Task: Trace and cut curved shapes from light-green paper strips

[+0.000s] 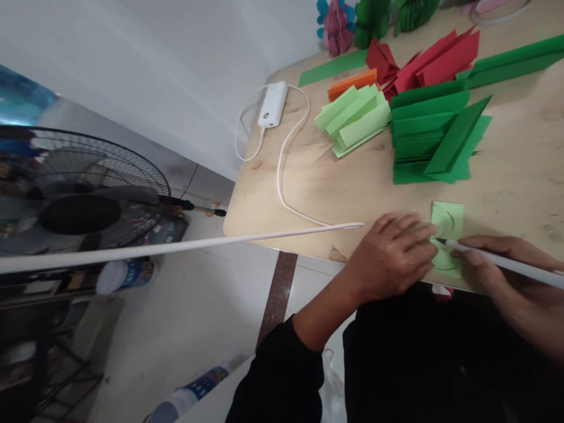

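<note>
A light green paper piece (450, 215) lies at the table's near edge, with curved pencil lines drawn on it. My left hand (392, 255) rests flat beside it, its fingertips at the paper's left edge. In my right hand (511, 276) is a white pencil (515, 262), held slantwise with its dark tip on or just over the paper. Part of the paper is hidden by my hands. Beyond them sit folded dark green papers (434, 132) and folded light green papers (355, 117).
Red folded papers (434, 61), an orange one (352, 84) and paper figures (337, 26) stand farther back. A white power bank (273, 104) lies left on the wooden table (308, 182). Its cable (198, 241) crosses the table's left edge. A fan (81, 194) stands at left.
</note>
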`<state>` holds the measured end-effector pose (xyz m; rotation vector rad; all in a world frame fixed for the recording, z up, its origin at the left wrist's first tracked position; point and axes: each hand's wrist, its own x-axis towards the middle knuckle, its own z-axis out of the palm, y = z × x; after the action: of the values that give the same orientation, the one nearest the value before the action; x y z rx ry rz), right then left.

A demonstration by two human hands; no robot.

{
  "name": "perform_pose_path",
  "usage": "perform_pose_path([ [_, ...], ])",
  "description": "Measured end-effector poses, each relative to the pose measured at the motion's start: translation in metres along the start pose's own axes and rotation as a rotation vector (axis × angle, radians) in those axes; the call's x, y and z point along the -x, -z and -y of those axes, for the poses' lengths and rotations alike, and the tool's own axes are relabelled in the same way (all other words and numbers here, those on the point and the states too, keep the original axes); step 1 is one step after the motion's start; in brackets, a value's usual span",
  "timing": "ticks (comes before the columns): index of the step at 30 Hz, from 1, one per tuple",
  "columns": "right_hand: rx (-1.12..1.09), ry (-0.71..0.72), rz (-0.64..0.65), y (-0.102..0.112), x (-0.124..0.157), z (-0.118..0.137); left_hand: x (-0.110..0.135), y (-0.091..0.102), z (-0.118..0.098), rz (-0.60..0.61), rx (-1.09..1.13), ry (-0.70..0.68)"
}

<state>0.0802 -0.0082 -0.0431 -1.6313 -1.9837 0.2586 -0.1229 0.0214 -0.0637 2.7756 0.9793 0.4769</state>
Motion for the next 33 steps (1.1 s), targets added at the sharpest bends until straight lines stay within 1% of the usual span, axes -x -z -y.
perform_pose_path([
  [5,-0.053,0.001,0.011,-0.0027,-0.0004,-0.0022,0.0001,0.0,-0.0005,-0.011,-0.001,0.006],
  [15,0.007,0.061,-0.025,-0.0041,-0.003,0.0005,-0.0002,-0.0004,-0.0007,-0.045,0.019,0.013],
  [20,-0.009,0.074,0.001,-0.0042,-0.0016,-0.0004,0.0001,0.0002,-0.0008,-0.056,0.026,0.012],
  [29,-0.022,0.062,0.005,-0.0063,-0.0021,0.0023,0.0001,-0.0005,-0.0009,-0.028,0.025,0.017],
  [33,0.0,0.06,0.015,-0.0042,-0.0016,0.0028,0.0001,-0.0004,-0.0008,-0.038,0.023,0.016],
])
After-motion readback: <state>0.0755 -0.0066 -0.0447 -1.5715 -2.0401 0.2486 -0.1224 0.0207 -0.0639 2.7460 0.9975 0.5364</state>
